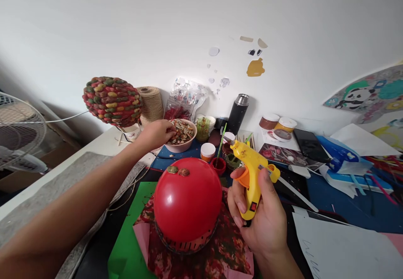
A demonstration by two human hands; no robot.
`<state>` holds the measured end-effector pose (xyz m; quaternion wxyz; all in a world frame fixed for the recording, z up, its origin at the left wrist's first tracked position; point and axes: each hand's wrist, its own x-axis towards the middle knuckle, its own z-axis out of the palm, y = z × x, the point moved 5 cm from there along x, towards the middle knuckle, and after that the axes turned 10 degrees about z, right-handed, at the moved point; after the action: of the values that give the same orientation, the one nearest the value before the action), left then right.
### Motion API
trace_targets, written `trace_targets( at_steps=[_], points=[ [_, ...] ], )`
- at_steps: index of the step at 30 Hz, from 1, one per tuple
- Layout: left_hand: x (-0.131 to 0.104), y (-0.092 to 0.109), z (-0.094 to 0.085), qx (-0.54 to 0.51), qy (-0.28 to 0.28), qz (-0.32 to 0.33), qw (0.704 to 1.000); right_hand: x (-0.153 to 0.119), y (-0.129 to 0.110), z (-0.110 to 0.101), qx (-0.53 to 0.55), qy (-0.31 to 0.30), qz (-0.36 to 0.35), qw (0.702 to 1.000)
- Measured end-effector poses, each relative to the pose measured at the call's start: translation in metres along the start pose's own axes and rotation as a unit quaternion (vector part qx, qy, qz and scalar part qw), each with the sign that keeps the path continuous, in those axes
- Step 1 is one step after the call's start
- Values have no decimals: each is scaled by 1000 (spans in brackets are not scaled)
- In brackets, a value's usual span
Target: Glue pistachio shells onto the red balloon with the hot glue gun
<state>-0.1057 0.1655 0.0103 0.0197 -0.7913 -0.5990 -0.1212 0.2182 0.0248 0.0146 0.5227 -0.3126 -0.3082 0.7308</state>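
My right hand (261,214) is wrapped round a yellow hot glue gun (252,167), its nozzle aimed up and left, with a clear glue stick (299,194) running out of the back. My left hand (159,132) reaches over the left rim of a pink bowl (179,148), fingers pinched among what look like pistachio shells (184,132); what sits between the fingertips is hidden. Between my arms a red balloon (189,199) rests in a slotted basket (193,244). Two painted shells (178,170), one greenish and one brownish, sit on the balloon's upper left.
A ball covered in painted shells (112,102) stands at back left by a twine spool (151,104). Paint jars (208,151), a brush (222,144) and a black flask (238,113) line the back. A fan (19,132) is far left; a phone (310,144) lies right.
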Motion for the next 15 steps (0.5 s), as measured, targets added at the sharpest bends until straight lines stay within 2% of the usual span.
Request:
trace_targets(
  at_steps=[6, 11, 15],
  points=[
    [9, -2, -8, 4, 42, 15, 999, 1, 6, -1, -4, -2, 15, 1000],
    [22, -3, 5, -20, 39, 43, 998, 3, 9, -4, -1, 4, 10, 1000],
    [16, 3, 13, -78, 22, 102, 991, 2, 11, -5, 2, 8, 8, 1000]
  ],
)
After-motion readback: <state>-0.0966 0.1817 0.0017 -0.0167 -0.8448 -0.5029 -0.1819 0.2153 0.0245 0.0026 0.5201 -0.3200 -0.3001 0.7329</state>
